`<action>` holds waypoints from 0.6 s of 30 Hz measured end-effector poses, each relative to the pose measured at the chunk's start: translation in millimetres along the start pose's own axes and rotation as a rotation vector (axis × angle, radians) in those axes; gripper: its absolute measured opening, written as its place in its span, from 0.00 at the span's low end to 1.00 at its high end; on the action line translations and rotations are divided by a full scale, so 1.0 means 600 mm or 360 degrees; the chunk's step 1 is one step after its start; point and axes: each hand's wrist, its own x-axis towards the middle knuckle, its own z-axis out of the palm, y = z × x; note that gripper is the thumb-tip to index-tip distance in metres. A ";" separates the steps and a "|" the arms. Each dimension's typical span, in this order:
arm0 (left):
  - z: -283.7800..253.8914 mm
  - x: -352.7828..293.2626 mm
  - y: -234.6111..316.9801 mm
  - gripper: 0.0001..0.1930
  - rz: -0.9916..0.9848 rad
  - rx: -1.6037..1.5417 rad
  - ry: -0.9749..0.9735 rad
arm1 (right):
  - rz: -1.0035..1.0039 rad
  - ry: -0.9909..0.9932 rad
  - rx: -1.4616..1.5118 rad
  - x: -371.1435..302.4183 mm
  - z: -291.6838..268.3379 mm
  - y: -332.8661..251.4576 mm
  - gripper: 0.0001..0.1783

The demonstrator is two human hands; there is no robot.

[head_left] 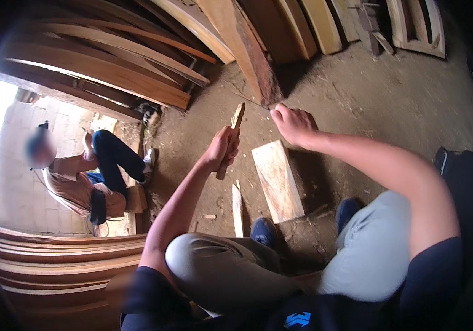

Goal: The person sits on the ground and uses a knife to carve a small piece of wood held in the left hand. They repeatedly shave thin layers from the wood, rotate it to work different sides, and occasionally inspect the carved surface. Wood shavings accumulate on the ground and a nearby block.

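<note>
My left hand (223,148) is closed round a short, rough strip of wood (238,117), held upright and tilted, its splintered upper end sticking out above the fist. Off to the right, my right hand (294,124) is closed on the end of a thin, dark, narrow thing (254,101) that reaches up and left from the fist. It looks like a blade seen edge-on or a thin rod; I cannot tell which. Its tip lies apart from the wood strip. Below and between my hands stands a pale wooden block (278,181) on the dirt floor.
A pointed wood sliver (237,209) and a small chip (210,217) lie on the floor by my left shoe (263,231). Stacked boards (104,66) fill the far left; a thick plank (247,55) leans ahead. Another person (82,176) sits at the left near more boards (60,265).
</note>
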 end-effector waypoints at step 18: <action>0.047 -0.055 0.091 0.14 0.0876 -0.0034 0.0394 | -0.0482 0.0226 0.0132 -0.031 -0.060 -0.111 0.13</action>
